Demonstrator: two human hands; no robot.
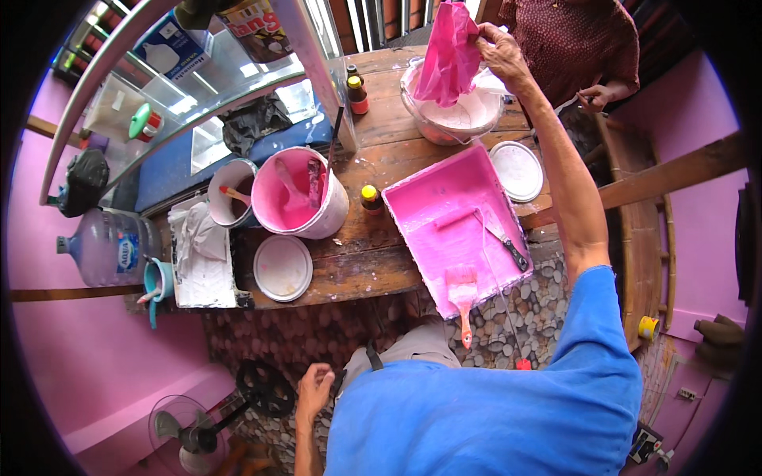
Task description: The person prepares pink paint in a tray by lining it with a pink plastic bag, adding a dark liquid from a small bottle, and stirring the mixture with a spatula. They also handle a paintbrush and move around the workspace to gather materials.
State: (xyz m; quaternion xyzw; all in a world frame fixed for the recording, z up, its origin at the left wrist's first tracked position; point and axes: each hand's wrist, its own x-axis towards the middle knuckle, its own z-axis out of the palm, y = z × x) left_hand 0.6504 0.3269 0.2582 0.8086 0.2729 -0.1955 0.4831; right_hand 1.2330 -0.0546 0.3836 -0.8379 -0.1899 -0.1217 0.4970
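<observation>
My right hand (502, 57) is closed on the edge of a crumpled, glossy pink plastic bag (448, 59). The bag hangs over a white bucket (464, 131) with pale pink paint inside, at the far side of the wooden table. Nearer to me lies a pink paint tray (413, 250). It holds a pink roller (458, 219), a scraper with a black handle (506, 242) and a wide paintbrush (462, 295) hanging over its near edge. My left hand (316, 387) is low by my hip, loosely curled with its fingers apart and nothing visible in it.
On the table are a pink paint bucket (340, 208) with brushes, a smaller pail (218, 187), white lids (283, 268) and small bottles (371, 200). A glass case (190, 131) stands left, a fan (190, 432) below. Another person (575, 40) stands at the far right.
</observation>
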